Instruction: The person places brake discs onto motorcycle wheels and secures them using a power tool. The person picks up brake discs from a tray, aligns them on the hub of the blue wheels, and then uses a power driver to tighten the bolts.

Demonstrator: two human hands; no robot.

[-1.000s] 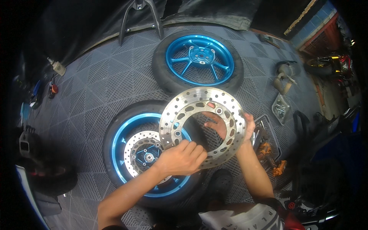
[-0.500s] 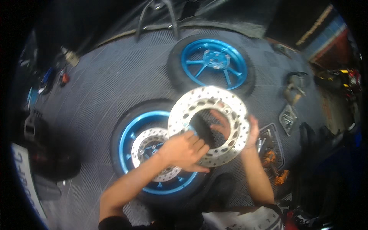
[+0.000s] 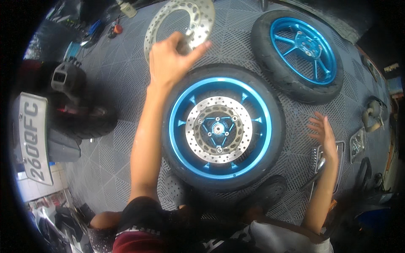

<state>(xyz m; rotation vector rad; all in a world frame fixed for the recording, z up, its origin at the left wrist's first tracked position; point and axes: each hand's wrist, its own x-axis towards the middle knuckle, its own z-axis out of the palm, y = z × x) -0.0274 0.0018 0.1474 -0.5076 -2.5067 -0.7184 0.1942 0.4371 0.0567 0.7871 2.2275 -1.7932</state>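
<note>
My left hand [image 3: 168, 61] is closed on a loose silver brake disc [image 3: 204, 27], raised over the floor at the upper left. The disc is a drilled ring with a large open centre; some of my fingers are hidden. Below and to the right lies a blue motorcycle wheel [image 3: 265, 122] with a black tyre, flat on the floor. A second drilled brake disc [image 3: 248, 131] is on its hub. My right hand [image 3: 324, 134] hangs open to the right of that wheel, fingers apart and holding nothing.
Another blue wheel [image 3: 308, 47] lies at the upper right. A wire-edged tray [image 3: 342, 147] is by my right forearm, with a smaller tray of metal parts [image 3: 357, 143] beyond. A motorcycle's rear tyre [image 3: 90, 120] and number plate [image 3: 33, 137] stand at left. My shoes flank the wheel's near edge.
The loose brake disc has gone from between both hands to the upper left in my left hand. My right hand has let go and moved right. The view has shifted.
</note>
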